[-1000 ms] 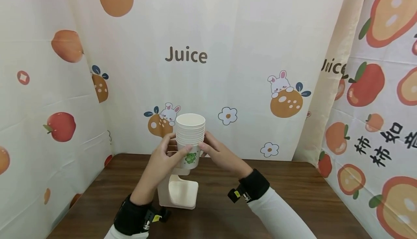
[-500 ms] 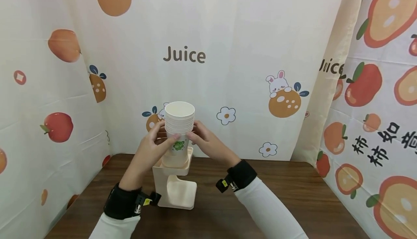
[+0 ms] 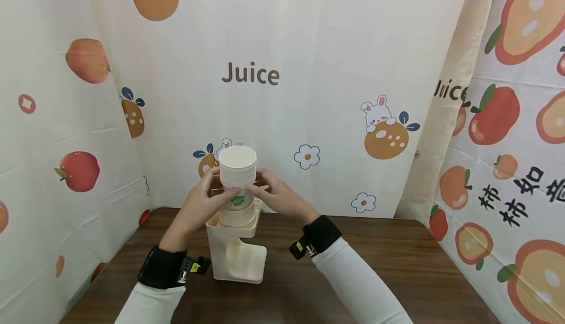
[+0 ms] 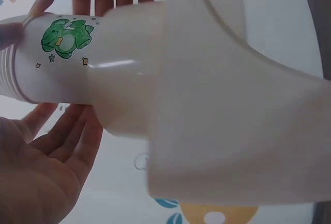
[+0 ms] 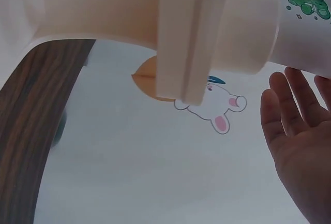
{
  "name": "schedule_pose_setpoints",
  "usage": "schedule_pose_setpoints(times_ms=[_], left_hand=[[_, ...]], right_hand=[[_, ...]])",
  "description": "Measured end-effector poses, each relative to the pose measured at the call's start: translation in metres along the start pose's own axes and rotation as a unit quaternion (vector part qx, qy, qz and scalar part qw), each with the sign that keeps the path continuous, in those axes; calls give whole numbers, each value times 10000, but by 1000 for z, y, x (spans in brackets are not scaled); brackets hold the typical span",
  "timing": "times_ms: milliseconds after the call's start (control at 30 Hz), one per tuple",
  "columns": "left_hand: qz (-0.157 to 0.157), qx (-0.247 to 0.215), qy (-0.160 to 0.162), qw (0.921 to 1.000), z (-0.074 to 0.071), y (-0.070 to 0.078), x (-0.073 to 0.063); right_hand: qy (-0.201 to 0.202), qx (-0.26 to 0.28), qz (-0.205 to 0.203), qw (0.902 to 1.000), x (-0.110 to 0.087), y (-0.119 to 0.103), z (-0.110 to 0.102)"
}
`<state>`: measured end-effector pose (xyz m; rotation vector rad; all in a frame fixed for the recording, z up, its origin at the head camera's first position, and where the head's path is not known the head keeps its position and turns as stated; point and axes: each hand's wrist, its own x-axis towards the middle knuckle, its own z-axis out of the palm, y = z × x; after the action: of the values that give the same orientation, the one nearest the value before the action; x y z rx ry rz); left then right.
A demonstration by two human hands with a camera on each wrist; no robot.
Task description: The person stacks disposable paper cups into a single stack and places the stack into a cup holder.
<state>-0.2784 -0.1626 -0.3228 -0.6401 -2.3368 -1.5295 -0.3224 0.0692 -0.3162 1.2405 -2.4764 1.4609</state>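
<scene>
A stack of white paper cups (image 3: pixel 238 169) with a green cartoon animal on the side stands upright in the head view. Its lower end sits inside the round collar (image 3: pixel 238 216) on top of a cream cup dispenser (image 3: pixel 220 253). My left hand (image 3: pixel 200 204) holds the stack from the left, thumb on the front. From the right, my right hand (image 3: pixel 281 195) holds it too, thumb near the printed animal. In the left wrist view the bottom cup (image 4: pixel 57 61) goes into the collar. The right wrist view shows the dispenser's ledge (image 5: pixel 186 43) beside the collar.
The dispenser stands on a dark brown wooden table (image 3: pixel 353 270), its flat base (image 3: pixel 247 262) toward the right. Behind hangs a white curtain (image 3: pixel 331 108) printed with fruit and bunnies, and more printed cloth lines both sides.
The cup stack has moved left over the dispenser, then lower, its bottom now inside the collar. Both hands have moved left with it, keeping their hold.
</scene>
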Motion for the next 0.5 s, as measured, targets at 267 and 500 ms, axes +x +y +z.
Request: schedule_pose_setpoints(times_ms=[267,500], left_hand=[[-15,659,-16,9978,0,-15,-2],[8,977,10,9952,1,-24,-6]], right_hand=[[-67,-285,35,9996,-2,14,7],[-108,-486,136,9987,-3,23,11]])
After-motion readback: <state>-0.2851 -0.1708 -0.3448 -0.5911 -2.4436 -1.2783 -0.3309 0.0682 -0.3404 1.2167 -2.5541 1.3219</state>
